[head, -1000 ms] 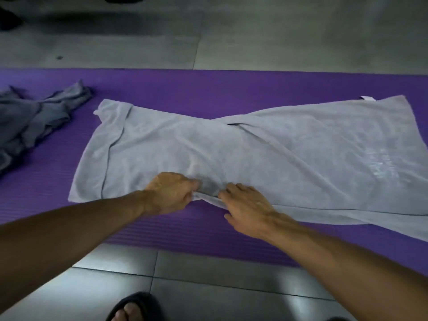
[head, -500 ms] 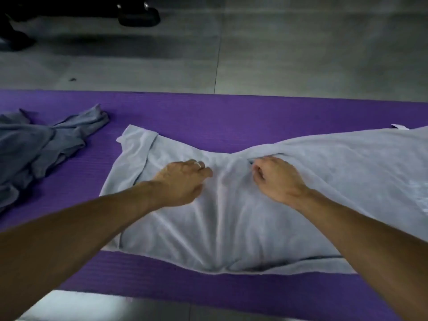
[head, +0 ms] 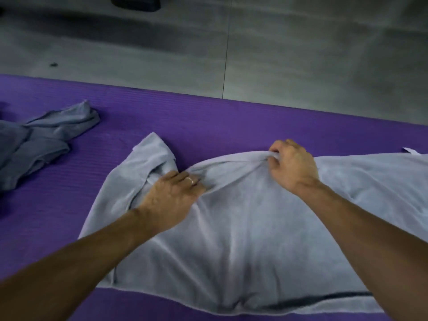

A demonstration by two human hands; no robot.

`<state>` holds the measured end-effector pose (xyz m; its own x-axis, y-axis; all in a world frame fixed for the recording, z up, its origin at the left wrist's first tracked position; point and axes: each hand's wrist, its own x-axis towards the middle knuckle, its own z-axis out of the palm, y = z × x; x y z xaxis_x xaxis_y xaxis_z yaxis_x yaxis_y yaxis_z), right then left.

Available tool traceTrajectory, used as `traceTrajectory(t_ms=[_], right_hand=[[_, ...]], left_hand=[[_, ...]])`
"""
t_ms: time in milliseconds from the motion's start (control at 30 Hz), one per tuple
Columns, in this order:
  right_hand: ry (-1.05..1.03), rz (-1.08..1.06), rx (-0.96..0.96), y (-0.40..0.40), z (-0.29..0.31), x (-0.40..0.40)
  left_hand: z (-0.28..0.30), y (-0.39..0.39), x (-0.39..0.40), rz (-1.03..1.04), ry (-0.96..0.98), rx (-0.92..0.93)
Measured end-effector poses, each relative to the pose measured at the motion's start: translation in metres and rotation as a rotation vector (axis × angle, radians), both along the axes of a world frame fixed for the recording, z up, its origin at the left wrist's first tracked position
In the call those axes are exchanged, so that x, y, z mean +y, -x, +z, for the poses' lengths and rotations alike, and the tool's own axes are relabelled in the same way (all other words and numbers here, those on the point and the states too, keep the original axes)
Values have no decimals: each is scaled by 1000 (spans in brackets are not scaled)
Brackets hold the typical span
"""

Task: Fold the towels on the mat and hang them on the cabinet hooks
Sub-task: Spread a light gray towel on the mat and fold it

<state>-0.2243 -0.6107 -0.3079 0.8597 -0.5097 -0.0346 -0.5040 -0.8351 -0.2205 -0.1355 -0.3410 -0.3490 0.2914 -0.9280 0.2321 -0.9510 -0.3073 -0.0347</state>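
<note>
A pale grey towel lies spread across the purple mat, folded over lengthwise with its doubled edge toward me. My right hand grips a bunch of the towel's far edge, fingers curled round the cloth. My left hand, wearing a ring, lies on the towel to the left; its fingertips are tucked at a crease and whether they pinch cloth is unclear. The towel's left end is rumpled. A white tag shows at the towel's far right edge.
A darker grey towel lies crumpled on the mat's left end. Beyond the mat is grey tiled floor, with a dark object at the top edge. No cabinet or hooks are in view.
Both hands carried the towel's near edge away from me, over the towel to its far side. The right hand now sits at the far edge; the left end has bunched up.
</note>
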Motion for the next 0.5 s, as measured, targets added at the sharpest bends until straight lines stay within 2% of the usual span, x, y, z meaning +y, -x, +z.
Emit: traceTrajectory(t_ms=[67,133,200,300,400,500], right_hand=[[8,-14,85,2,0,-1],[22,51,252,0,2,5],[8,162,262,-14,3,15],[-76,296,93,-52,-1,43],[-237,312,11,-101,-15,78],[-441,275,30,-142,-27,117]], left_hand=[[-9,14,17,13,34,37],[-11,22,27,81,49,112],[-4,24,33,188,117,157],[4,17,48,559,235,194],[1,2,75,1054,185,359],[-5,0,100,1248,66,511]])
